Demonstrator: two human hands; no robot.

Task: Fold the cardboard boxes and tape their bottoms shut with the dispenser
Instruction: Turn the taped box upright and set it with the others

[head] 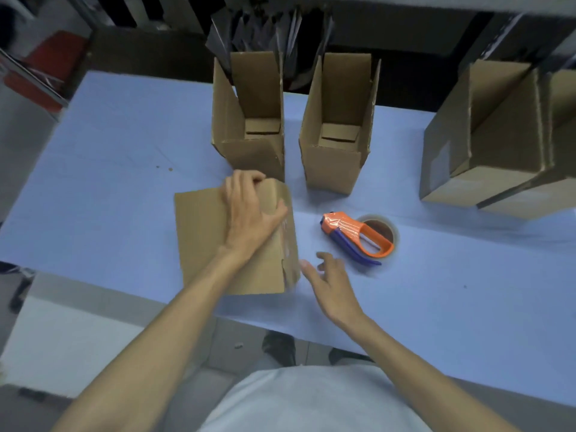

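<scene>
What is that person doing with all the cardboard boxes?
A person is putting boxes together at a blue table. Their left hand grips a box lying on its side, with clear tape showing on its end. Their right hand is open, holding nothing, near the orange tape dispenser lying on the table. Two upright open boxes stand behind.

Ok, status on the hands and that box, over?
Left hand grips box at its far edge, box lying on its side. Right hand open, empty, near dispenser. Nothing between them.

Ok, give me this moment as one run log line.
left hand: grips box on its side | right hand: open, beside box | tape dispenser: on table, untouched | two upright boxes: behind
</scene>
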